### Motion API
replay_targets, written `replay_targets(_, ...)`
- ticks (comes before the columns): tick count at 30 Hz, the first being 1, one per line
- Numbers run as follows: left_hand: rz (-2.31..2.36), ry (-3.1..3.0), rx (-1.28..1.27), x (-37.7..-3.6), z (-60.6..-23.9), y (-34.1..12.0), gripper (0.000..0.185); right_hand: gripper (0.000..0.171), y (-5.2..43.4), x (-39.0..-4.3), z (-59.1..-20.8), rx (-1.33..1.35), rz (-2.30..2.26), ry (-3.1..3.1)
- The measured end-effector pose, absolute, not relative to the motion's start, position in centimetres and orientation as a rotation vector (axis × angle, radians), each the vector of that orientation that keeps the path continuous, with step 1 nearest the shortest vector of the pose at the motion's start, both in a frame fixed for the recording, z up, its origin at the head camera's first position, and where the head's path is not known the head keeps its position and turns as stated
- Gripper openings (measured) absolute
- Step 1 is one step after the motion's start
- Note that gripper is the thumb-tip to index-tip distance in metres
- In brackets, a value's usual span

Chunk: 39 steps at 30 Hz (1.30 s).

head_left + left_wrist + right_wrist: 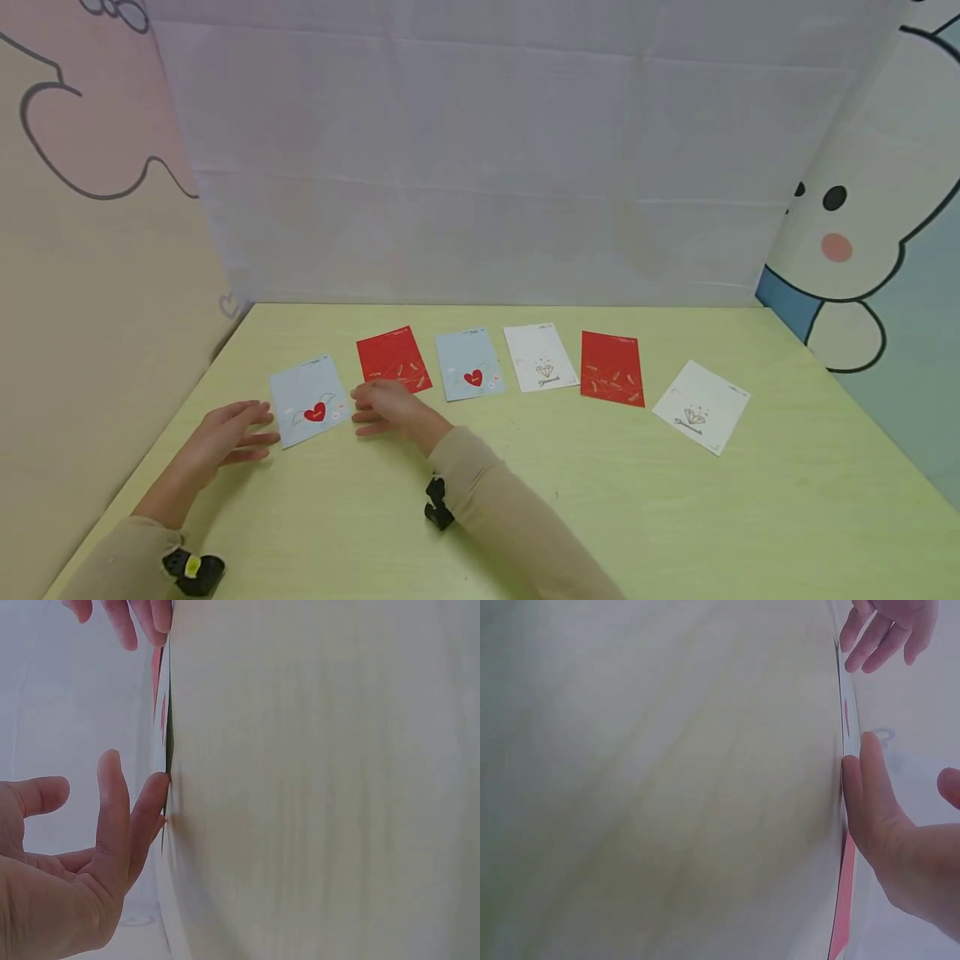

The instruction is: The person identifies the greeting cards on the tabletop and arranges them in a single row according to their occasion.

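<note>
A pale blue card (300, 396) with a red winged heart lies flat at the left of the table, between the two hands. The left hand (228, 437) is at its left edge, fingers extended, fingertips at or touching the edge. Along the card's right edge sits the right hand (393, 410), its fingers fairly straight and pointing left. That hand partly covers the lower corner of a red card (392, 354) behind it. In the left wrist view the left hand (97, 847) shows spread, relaxed fingers, the lowest near the table. The right wrist view shows the right hand (885, 817) similarly extended.
To the right lie another pale blue heart card (465, 350), a white diamond card (536, 346), a second red card (611, 367) and a tilted white diamond card (705, 404). All rest on the pale yellow-green table (675, 517). A white cloth (487, 167) hangs behind.
</note>
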<state>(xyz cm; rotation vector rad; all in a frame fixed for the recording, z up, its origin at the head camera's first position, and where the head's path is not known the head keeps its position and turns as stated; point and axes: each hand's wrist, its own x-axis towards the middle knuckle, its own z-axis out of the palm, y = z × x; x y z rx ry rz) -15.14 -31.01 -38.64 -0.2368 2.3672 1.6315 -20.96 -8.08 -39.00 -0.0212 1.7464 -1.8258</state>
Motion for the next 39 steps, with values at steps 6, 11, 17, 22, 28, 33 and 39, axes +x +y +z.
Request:
replay_targets(6,1.734,2.297,-0.278,-15.5,-39.0,-31.2,0.071,0.029,-8.3,-20.9,-39.1,-0.041,-1.813,1.741)
replay_targets(11,1.815,2.235,-0.335,-15.7,-39.0,-31.2,0.067,0.030,-8.3,-21.0,-39.2,-0.028,-1.811,1.747)
replay_targets(17,1.867,2.205,-0.363,-16.3,-39.2,-31.5,0.065,0.029,-8.3,-20.9,-39.1,-0.022,-1.807,1.761)
replay_targets(22,1.815,2.265,-0.353,-16.8,-39.5,-31.2,0.061,0.028,-8.3,-20.8,-39.3,-0.009,-1.814,1.761)
replay_targets(28,1.783,2.307,-0.361,-17.3,-40.0,-30.7,0.059,0.028,-8.2,-20.8,-39.6,-0.005,-1.809,1.764)
replay_targets(33,1.768,2.319,-0.365,-17.4,-40.0,-30.6,0.057,0.028,-8.2,-20.8,-39.6,0.000,-1.812,1.752)
replay_targets(39,1.788,2.314,-0.344,-17.1,-39.7,-30.3,0.057,0.029,-7.9,-20.6,-39.6,0.000,-1.829,1.765)
